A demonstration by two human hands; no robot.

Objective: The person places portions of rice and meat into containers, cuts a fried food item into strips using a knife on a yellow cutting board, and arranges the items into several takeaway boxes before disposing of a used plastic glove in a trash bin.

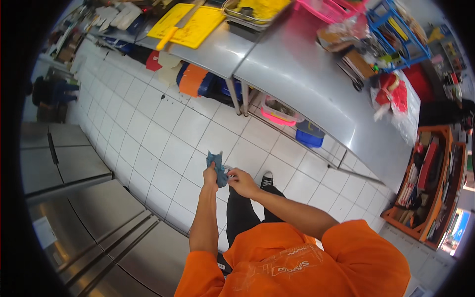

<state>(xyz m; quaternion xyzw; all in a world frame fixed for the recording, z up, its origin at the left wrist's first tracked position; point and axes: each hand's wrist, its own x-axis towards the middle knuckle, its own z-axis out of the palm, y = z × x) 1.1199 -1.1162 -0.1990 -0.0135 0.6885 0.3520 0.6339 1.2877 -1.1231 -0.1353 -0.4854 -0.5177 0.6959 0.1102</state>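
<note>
My left hand [210,175] is closed around a crumpled blue-grey cloth [217,163], held out over the tiled floor in front of my legs. My right hand [238,180] has its fingers pinched at the lower right side of that cloth, on or beside a small shiny item too small to make out. My dark shoe [267,179] shows just right of the hands, below them on the floor.
A steel counter [326,99] crosses ahead, carrying yellow boards [203,24], a knife, trays and clutter, with bins [309,137] beneath. Steel refrigerators [109,208] line the left. An orange wooden rack [413,208] stands right. Another person [54,94] is at the far left.
</note>
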